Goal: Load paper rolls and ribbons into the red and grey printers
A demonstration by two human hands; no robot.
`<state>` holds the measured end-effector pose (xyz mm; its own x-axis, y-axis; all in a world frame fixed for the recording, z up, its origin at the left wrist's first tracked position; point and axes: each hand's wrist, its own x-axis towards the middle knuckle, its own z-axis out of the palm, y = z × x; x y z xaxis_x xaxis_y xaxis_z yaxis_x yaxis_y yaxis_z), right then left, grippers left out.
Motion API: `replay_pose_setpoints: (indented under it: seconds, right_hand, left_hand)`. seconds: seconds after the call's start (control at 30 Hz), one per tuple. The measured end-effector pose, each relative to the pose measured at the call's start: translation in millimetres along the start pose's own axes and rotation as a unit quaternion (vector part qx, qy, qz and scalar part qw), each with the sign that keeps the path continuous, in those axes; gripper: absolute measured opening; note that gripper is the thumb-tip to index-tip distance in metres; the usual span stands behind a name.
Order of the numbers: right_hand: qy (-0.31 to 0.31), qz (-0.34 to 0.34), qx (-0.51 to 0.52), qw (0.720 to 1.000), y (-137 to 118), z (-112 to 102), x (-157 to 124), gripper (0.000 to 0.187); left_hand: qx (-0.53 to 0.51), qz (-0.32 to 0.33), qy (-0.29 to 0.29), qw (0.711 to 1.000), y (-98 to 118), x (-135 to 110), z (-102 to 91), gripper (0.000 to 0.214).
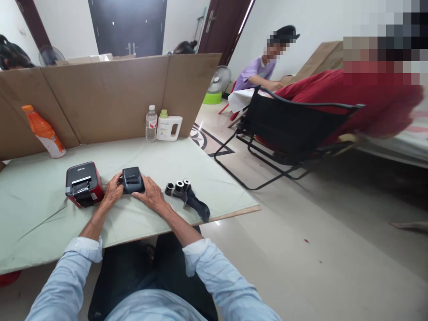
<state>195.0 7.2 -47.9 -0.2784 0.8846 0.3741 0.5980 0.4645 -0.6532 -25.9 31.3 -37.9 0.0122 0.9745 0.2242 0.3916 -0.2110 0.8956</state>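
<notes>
Both my hands hold a small black box-shaped device [132, 179] that rests on the pale green table [187, 169]. My left hand [113, 192] grips its left side with curled fingers. My right hand [151, 192] wraps its right side. A red and black device [83, 183] sits just left of my left hand. To the right of my right hand lie three small black rolls [178, 186] with a dark strip [197, 207] trailing toward the table edge.
A cardboard screen [110, 96] stands along the table's back. An orange bottle [44, 132], a water bottle [151, 124] and a white jug [169, 126] stand by it. A black folding chair [284, 129] is to the right. A person in purple [259, 71] sits beyond.
</notes>
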Motion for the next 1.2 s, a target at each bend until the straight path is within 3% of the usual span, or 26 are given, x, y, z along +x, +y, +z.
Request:
replay_pose_setpoints:
  seconds: [0.3,0.93,1.2]
  right_hand:
    - [0.007,-0.003,-0.007,1.0,4.5,3.4,0.9,0.086]
    - [0.007,0.015,0.016,1.0,-3.5,5.7,7.5,0.087]
    - [-0.016,0.007,0.02,1.0,-11.7,4.0,23.8,0.103]
  left_hand:
    - [0.109,0.044,0.055,0.992,1.8,-11.8,1.4,0.065]
    - [0.201,0.122,0.073,0.969,-11.2,-10.8,2.0,0.073]
    - [0.214,0.14,0.083,0.963,-18.3,-13.3,-0.4,0.075]
